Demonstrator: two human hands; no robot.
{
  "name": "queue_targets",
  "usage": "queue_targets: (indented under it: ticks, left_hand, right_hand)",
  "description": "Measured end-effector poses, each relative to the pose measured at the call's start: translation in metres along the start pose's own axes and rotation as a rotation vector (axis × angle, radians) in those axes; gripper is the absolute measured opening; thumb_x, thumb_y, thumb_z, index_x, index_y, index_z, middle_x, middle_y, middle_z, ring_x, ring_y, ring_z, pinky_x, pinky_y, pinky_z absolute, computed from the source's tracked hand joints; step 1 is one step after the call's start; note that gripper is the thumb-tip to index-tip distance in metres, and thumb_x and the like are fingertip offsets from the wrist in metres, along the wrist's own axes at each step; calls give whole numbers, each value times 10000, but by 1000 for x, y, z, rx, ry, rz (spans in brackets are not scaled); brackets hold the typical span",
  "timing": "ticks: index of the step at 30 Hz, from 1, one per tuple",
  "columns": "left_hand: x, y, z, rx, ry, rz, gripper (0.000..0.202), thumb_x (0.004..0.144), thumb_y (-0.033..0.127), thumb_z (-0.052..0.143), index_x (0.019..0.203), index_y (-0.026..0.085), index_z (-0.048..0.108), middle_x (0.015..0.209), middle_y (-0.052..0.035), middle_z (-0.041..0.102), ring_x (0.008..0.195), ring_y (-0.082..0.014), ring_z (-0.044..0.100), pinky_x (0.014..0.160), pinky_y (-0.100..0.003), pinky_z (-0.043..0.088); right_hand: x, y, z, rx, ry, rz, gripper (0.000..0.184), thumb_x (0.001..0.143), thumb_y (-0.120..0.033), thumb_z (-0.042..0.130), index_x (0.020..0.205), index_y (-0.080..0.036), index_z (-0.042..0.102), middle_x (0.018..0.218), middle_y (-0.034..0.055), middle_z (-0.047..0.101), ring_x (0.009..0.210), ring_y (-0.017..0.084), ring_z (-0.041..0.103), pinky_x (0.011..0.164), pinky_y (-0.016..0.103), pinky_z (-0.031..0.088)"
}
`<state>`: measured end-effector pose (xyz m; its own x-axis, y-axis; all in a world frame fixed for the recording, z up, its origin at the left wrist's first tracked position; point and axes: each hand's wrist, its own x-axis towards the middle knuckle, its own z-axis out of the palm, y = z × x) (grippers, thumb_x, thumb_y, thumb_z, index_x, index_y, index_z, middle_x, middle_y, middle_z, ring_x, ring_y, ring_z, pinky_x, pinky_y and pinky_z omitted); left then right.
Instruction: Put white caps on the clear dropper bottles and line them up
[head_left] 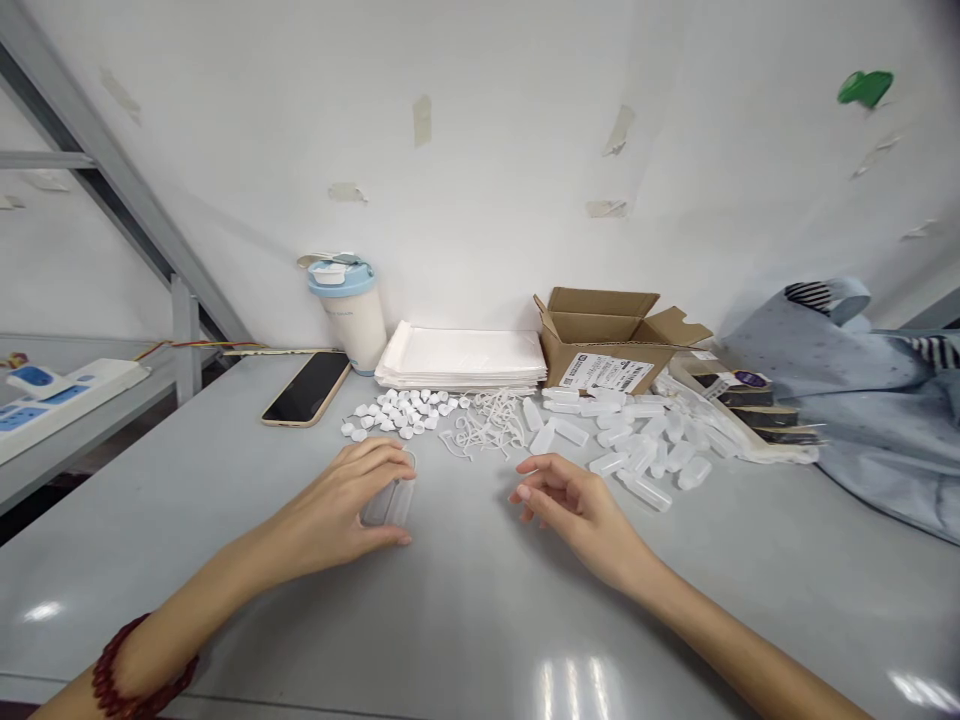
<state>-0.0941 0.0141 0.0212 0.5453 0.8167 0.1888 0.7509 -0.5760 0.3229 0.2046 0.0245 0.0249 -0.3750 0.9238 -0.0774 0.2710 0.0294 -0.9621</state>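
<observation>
My left hand [356, 505] curves around a few clear plastic bottles [391, 503] lying side by side on the grey table, thumb at the near end and fingers over the far end. Part of them is hidden under the palm. To the right, my right hand [574, 500] hovers with loosely bent fingers apart and nothing visible in them. Beyond it lies a pile of translucent bottles [645, 445]. Small white caps [405, 410] are heaped past my left hand, and white looped straps [491, 425] lie tangled between caps and bottles.
A phone [307, 390] and a blue-lidded cup [352, 315] stand at the back left. Behind the straps is a stack of white packets [465, 358], beside an open cardboard box [600, 345]. Blue cloth [877, 400] covers the right side; a power strip [67, 400] sits left.
</observation>
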Motion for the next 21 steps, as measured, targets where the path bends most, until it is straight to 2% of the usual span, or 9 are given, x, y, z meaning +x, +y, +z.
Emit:
queue_targets:
  ticks: [7, 13, 21]
  left_hand:
    - [1, -3, -1, 4, 35, 17, 389, 767, 449, 696, 1085, 249, 595, 1182, -57, 623, 1212, -278, 491, 1011, -416, 432]
    - [4, -2, -6, 17, -13, 10, 391, 764, 439, 701, 1083, 246, 587, 1223, -66, 610, 1251, -289, 468, 1017, -439, 425]
    - [6, -1, -10, 13, -19, 5, 403, 749, 417, 713, 1102, 260, 598, 1227, -56, 605, 1267, -288, 450, 1011, -425, 438]
  right_hand:
    - [0, 0, 1, -14, 4, -10, 237, 869, -388, 548, 1014, -202, 562, 839, 28, 683, 716, 165, 651, 648, 299, 478]
    - [0, 0, 0, -3, 4, -10, 240, 871, -385, 549, 1021, -198, 564, 849, 31, 681, 717, 161, 649, 650, 297, 480]
    - [1, 0, -2, -15, 31, -23, 236, 857, -397, 567, 984, -198, 575, 844, 33, 679, 725, 167, 655, 655, 300, 497]
